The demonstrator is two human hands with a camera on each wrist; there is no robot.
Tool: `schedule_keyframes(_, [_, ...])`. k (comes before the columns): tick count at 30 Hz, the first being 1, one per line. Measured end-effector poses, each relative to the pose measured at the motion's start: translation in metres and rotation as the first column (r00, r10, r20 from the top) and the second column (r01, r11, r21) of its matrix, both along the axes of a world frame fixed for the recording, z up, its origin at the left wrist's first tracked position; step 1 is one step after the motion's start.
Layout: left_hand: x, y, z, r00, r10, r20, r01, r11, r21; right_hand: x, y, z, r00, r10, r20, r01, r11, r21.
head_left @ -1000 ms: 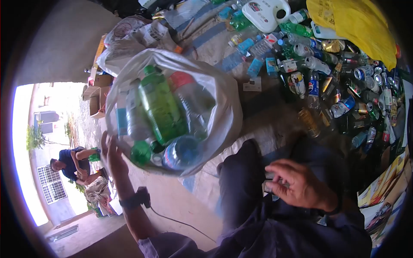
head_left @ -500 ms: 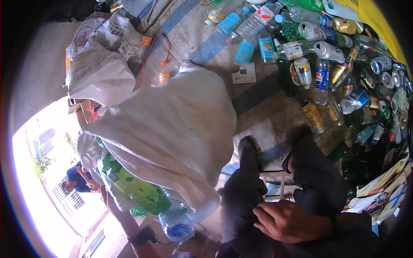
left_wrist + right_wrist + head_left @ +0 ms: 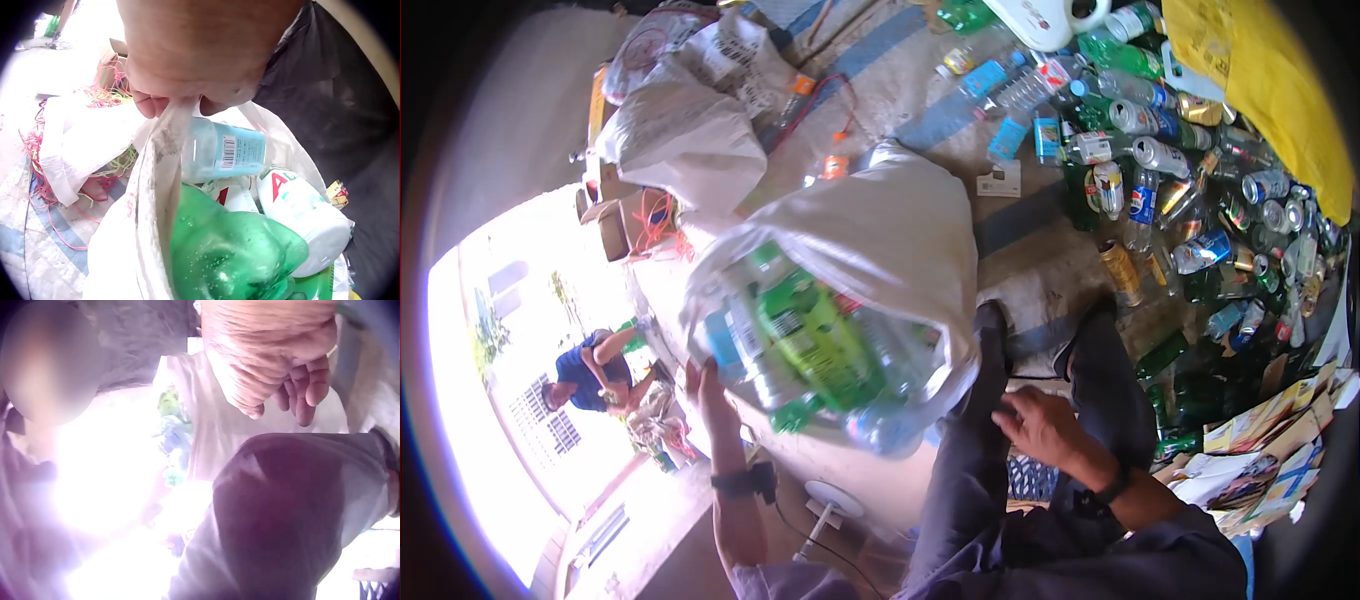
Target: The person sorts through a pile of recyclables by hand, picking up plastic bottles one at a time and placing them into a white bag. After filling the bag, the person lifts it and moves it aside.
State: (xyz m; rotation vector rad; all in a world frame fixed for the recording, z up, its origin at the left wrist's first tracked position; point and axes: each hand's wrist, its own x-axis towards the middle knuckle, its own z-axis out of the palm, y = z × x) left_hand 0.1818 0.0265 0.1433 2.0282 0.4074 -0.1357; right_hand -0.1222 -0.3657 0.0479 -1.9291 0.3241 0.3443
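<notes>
A white woven sack [image 3: 870, 225] full of plastic bottles leans with its mouth toward me in the head view. My left hand [image 3: 714, 400] grips its rim, and in the left wrist view the fingers [image 3: 147, 103] pinch the folded edge. Inside lie a green bottle [image 3: 815, 335], a clear bottle with a blue label [image 3: 240, 150] and a white bottle [image 3: 306, 225]. My right hand [image 3: 1045, 425] hovers over my lap, fingers loosely bent with nothing in them, apart from the sack.
Many bottles and cans [image 3: 1200, 200] cover the floor at right, with a yellow bag [image 3: 1270, 90] above them. Flattened cardboard [image 3: 1270, 440] lies at lower right. Another white sack [image 3: 685, 140] is at upper left. A seated person [image 3: 605, 370] is in the background.
The sack's mouth first tipped down toward the lower left, its side covering most bottles, then rose again toward me, showing them. My left hand moved with its rim. The right hand stays near my lap.
</notes>
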Motion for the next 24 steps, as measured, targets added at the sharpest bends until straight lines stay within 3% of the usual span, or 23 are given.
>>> schedule_keyframes(2, [0.006, 0.007, -0.002, 0.998, -0.068, 0.006, 0.067, 0.992, 0.107, -0.002, 0.012, -0.016, 0.991, -0.079, -0.104, 0.089, 0.991, 0.100])
schedule_keyframes(4, [0.010, 0.022, -0.009, 0.993, -0.116, 0.009, 0.116, 0.993, 0.005, -0.011, 0.023, -0.035, 0.988, -0.101, -0.115, 0.113, 0.989, 0.100])
schedule_keyframes(6, [0.010, 0.004, 0.001, 0.992, -0.124, 0.032, 0.124, 0.992, 0.000, -0.021, 0.031, -0.052, 0.951, -0.267, -0.154, 0.298, 0.924, 0.240])
schedule_keyframes(8, [0.011, -0.007, 0.005, 0.986, -0.162, 0.037, 0.161, 0.987, 0.021, -0.006, 0.025, -0.031, 0.942, -0.322, -0.099, 0.337, 0.895, 0.293])
schedule_keyframes(10, [0.009, -0.024, 0.016, 0.986, -0.157, 0.053, 0.159, 0.987, -0.025, 0.024, 0.015, 0.012, 0.872, -0.457, -0.177, 0.488, 0.782, 0.388])
schedule_keyframes(11, [0.010, -0.031, 0.022, 0.986, -0.157, 0.049, 0.159, 0.987, -0.033, 0.042, 0.006, 0.034, 0.853, -0.441, -0.280, 0.520, 0.761, 0.388])
schedule_keyframes(12, [0.009, -0.033, 0.026, 0.987, -0.158, 0.041, 0.159, 0.986, -0.040, 0.055, 0.002, 0.040, 0.864, -0.425, -0.272, 0.502, 0.776, 0.382])
schedule_keyframes(14, [0.011, -0.028, 0.023, 0.986, -0.147, 0.075, 0.150, 0.988, -0.028, 0.077, -0.002, 0.053, 0.864, -0.494, -0.091, 0.492, 0.796, 0.352])
schedule_keyframes(16, [0.026, -0.024, 0.019, 0.982, -0.189, -0.013, 0.189, 0.981, 0.031, 0.098, -0.001, 0.066, 0.872, -0.484, -0.068, 0.479, 0.819, 0.314])
schedule_keyframes(18, [0.029, -0.023, 0.012, 0.990, -0.139, -0.009, 0.140, 0.988, 0.063, 0.112, 0.002, 0.057, 0.919, -0.395, -0.015, 0.393, 0.908, 0.143])
schedule_keyframes(19, [0.032, -0.014, -0.005, 0.991, -0.125, -0.047, 0.127, 0.991, 0.039, 0.120, 0.005, 0.056, 0.929, -0.368, -0.052, 0.370, 0.908, 0.196])
schedule_keyframes(20, [0.035, -0.007, -0.015, 0.989, -0.109, -0.100, 0.112, 0.994, 0.021, 0.123, 0.015, 0.049, 0.896, -0.443, -0.011, 0.431, 0.865, 0.258])
schedule_keyframes(24, [0.046, -0.012, -0.016, 0.989, -0.016, -0.149, 0.001, 0.995, -0.100, 0.128, 0.029, 0.044, 0.837, -0.528, -0.143, 0.546, 0.791, 0.275])
